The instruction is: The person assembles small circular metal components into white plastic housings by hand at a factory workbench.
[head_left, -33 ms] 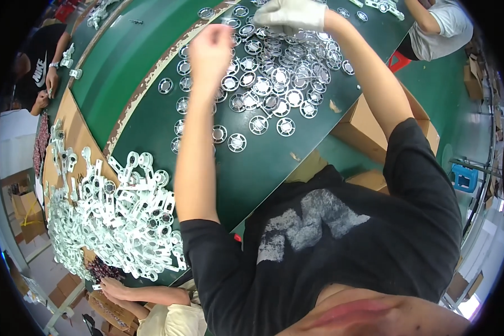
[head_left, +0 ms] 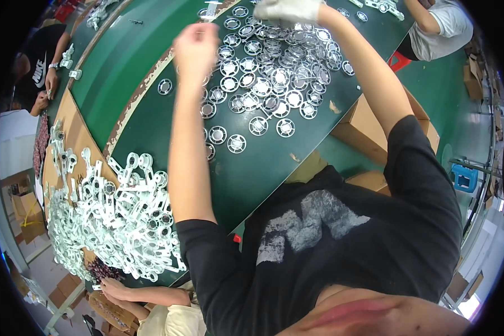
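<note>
At eight o'clock, pale-green parts point(head_left: 127, 221) are lying heaped. At eleven, the bare left hand point(head_left: 196, 53) is hovering, blurred, fingers bent; whether it is gripping anything, I cannot tell. Toward twelve, wheel-like discs point(head_left: 280, 77) are overlapping on the green table point(head_left: 241, 176). Just past twelve, the gloved right hand point(head_left: 288, 12) is hovering by the discs' far side, its grip unclear.
</note>
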`<action>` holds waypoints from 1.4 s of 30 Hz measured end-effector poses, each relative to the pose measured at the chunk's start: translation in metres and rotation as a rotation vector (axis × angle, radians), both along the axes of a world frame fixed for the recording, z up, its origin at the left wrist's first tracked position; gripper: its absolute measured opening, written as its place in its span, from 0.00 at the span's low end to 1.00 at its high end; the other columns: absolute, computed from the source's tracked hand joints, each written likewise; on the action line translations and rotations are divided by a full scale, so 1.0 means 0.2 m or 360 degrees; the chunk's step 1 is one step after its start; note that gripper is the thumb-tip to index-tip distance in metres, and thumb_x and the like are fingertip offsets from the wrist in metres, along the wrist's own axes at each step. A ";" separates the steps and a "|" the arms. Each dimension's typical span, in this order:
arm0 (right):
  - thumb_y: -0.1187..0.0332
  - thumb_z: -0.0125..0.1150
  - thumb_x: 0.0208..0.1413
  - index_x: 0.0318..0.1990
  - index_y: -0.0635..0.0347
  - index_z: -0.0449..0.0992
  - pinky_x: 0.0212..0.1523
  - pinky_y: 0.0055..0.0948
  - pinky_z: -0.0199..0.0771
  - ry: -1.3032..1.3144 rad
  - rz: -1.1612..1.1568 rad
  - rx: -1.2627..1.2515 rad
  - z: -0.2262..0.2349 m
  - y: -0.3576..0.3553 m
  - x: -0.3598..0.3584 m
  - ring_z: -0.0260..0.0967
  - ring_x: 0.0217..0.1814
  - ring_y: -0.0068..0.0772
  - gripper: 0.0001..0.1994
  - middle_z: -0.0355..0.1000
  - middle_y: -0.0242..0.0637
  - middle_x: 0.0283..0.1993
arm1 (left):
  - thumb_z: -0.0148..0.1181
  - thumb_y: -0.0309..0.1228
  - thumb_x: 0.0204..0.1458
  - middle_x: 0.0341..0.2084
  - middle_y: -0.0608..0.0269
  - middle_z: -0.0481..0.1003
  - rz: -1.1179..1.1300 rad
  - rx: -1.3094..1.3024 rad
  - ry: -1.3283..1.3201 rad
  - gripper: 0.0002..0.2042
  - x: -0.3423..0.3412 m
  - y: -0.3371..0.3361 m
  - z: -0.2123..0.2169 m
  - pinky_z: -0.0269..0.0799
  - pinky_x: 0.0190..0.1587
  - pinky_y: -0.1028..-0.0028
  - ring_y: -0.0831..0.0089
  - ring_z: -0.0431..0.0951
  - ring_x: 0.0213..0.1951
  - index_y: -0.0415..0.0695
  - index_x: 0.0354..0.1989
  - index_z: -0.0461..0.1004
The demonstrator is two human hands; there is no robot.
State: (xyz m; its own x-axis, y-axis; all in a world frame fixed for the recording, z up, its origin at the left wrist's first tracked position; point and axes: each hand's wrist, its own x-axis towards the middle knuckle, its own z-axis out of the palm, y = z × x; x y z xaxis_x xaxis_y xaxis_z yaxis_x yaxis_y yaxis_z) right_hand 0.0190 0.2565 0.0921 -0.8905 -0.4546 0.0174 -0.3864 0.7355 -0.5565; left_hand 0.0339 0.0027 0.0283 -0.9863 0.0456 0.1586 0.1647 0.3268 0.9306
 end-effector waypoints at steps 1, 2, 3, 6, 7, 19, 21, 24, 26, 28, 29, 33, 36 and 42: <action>0.53 0.57 0.60 0.47 0.53 0.84 0.51 0.41 0.77 -0.0053 -0.0248 0.0250 -0.06 0.08 -0.16 0.78 0.47 0.47 0.18 0.82 0.44 0.46 | 0.64 0.42 0.59 0.24 0.63 0.82 0.0183 -0.0123 -0.0050 0.16 -0.11 -0.07 0.03 0.75 0.30 0.70 0.76 0.79 0.24 0.39 0.42 0.83; 0.55 0.55 0.59 0.48 0.51 0.84 0.52 0.42 0.77 0.0295 -0.0418 0.0370 -0.17 0.08 -0.28 0.78 0.50 0.49 0.17 0.82 0.44 0.46 | 0.62 0.45 0.58 0.22 0.60 0.81 0.0361 -0.0279 0.0126 0.19 -0.22 -0.17 0.02 0.79 0.35 0.66 0.68 0.82 0.25 0.40 0.42 0.84; 0.58 0.56 0.58 0.49 0.50 0.84 0.53 0.42 0.77 0.0266 -0.0442 0.0295 -0.17 -0.03 -0.32 0.78 0.51 0.49 0.16 0.81 0.45 0.47 | 0.60 0.46 0.59 0.34 0.52 0.83 0.0475 -0.0527 0.0165 0.21 -0.30 -0.39 -0.04 0.80 0.45 0.59 0.59 0.85 0.38 0.41 0.49 0.82; 0.65 0.59 0.55 0.51 0.48 0.83 0.54 0.43 0.78 0.0379 -0.0305 0.0496 -0.11 -0.06 -0.39 0.78 0.53 0.50 0.17 0.81 0.45 0.48 | 0.58 0.44 0.60 0.60 0.48 0.72 0.0778 -0.1529 0.0136 0.22 -0.31 -0.35 -0.06 0.75 0.58 0.51 0.47 0.76 0.58 0.43 0.58 0.76; 0.69 0.60 0.53 0.53 0.47 0.83 0.54 0.43 0.78 0.0495 -0.0059 0.0753 -0.11 -0.07 -0.42 0.78 0.54 0.50 0.18 0.81 0.45 0.48 | 0.58 0.43 0.60 0.58 0.48 0.74 0.0550 -0.1421 0.0231 0.20 -0.29 -0.28 -0.05 0.75 0.57 0.51 0.48 0.77 0.56 0.44 0.56 0.77; 0.64 0.61 0.52 0.45 0.52 0.85 0.47 0.47 0.79 0.0455 0.0123 0.1176 -0.15 -0.04 -0.54 0.79 0.47 0.54 0.14 0.81 0.49 0.43 | 0.68 0.43 0.53 0.41 0.63 0.79 -0.0278 -0.1348 0.0716 0.12 -0.04 0.20 -0.18 0.71 0.49 0.60 0.61 0.77 0.47 0.48 0.38 0.83; 0.62 0.60 0.54 0.44 0.53 0.85 0.48 0.46 0.79 0.0364 0.0046 0.1228 -0.13 -0.05 -0.52 0.80 0.48 0.53 0.13 0.81 0.48 0.42 | 0.68 0.45 0.52 0.41 0.63 0.79 -0.0259 -0.1328 0.0790 0.14 -0.03 0.22 -0.19 0.71 0.49 0.59 0.61 0.77 0.47 0.48 0.38 0.83; 0.62 0.57 0.56 0.44 0.53 0.85 0.49 0.46 0.79 0.0175 0.0068 0.0590 -0.02 0.02 -0.53 0.80 0.49 0.52 0.14 0.82 0.47 0.42 | 0.68 0.50 0.51 0.37 0.63 0.80 -0.0193 -0.1358 0.0735 0.18 -0.02 0.24 -0.18 0.70 0.47 0.59 0.61 0.78 0.46 0.48 0.38 0.83; 0.61 0.56 0.56 0.46 0.54 0.84 0.52 0.44 0.78 0.0231 -0.0152 0.0917 -0.01 -0.08 -0.58 0.80 0.50 0.51 0.15 0.82 0.47 0.45 | 0.68 0.52 0.51 0.36 0.63 0.80 -0.0168 -0.1372 0.0698 0.19 -0.02 0.28 -0.18 0.70 0.47 0.59 0.61 0.78 0.45 0.48 0.38 0.83; 0.58 0.56 0.57 0.47 0.56 0.84 0.54 0.43 0.78 0.0251 -0.0288 0.0730 0.03 -0.18 -0.61 0.79 0.51 0.51 0.18 0.81 0.49 0.47 | 0.69 0.52 0.50 0.34 0.63 0.80 -0.0050 -0.1451 0.0706 0.19 -0.01 0.30 -0.18 0.69 0.45 0.58 0.60 0.78 0.43 0.48 0.36 0.83; 0.56 0.56 0.57 0.48 0.57 0.83 0.55 0.43 0.77 -0.0050 -0.0494 0.0449 0.08 -0.23 -0.68 0.79 0.51 0.52 0.19 0.81 0.49 0.48 | 0.70 0.49 0.50 0.33 0.64 0.80 -0.0033 -0.1429 0.0745 0.16 -0.02 0.32 -0.18 0.69 0.44 0.58 0.61 0.79 0.43 0.48 0.33 0.83; 0.54 0.54 0.59 0.48 0.58 0.83 0.58 0.42 0.75 0.0624 -0.0571 0.0192 -0.12 -0.19 -0.82 0.78 0.53 0.54 0.21 0.81 0.50 0.49 | 0.68 0.42 0.52 0.33 0.64 0.80 -0.0050 -0.1474 0.0893 0.10 -0.04 0.34 -0.21 0.69 0.42 0.61 0.63 0.81 0.40 0.49 0.35 0.83; 0.60 0.54 0.56 0.48 0.57 0.84 0.57 0.43 0.75 0.0319 -0.0116 0.0614 -0.14 0.01 -0.86 0.78 0.53 0.54 0.19 0.81 0.48 0.49 | 0.66 0.39 0.53 0.32 0.66 0.80 -0.0088 -0.1378 0.0986 0.08 -0.04 0.41 -0.17 0.69 0.43 0.61 0.64 0.81 0.39 0.49 0.35 0.84; 0.66 0.53 0.54 0.55 0.62 0.80 0.61 0.39 0.73 0.0212 0.0670 0.0038 -0.14 0.07 -0.37 0.77 0.57 0.46 0.22 0.79 0.50 0.54 | 0.63 0.38 0.59 0.31 0.66 0.80 0.0088 -0.0914 0.1046 0.07 0.01 0.29 -0.09 0.73 0.35 0.63 0.62 0.82 0.33 0.48 0.34 0.80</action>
State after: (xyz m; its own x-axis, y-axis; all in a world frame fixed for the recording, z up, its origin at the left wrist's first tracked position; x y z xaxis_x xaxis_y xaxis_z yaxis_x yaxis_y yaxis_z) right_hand -0.0542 0.2707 0.0642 -0.6184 -0.7788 0.1046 -0.7222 0.5108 -0.4664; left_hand 0.0364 0.0615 0.0098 -0.7063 0.2476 0.6632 0.5802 0.7392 0.3419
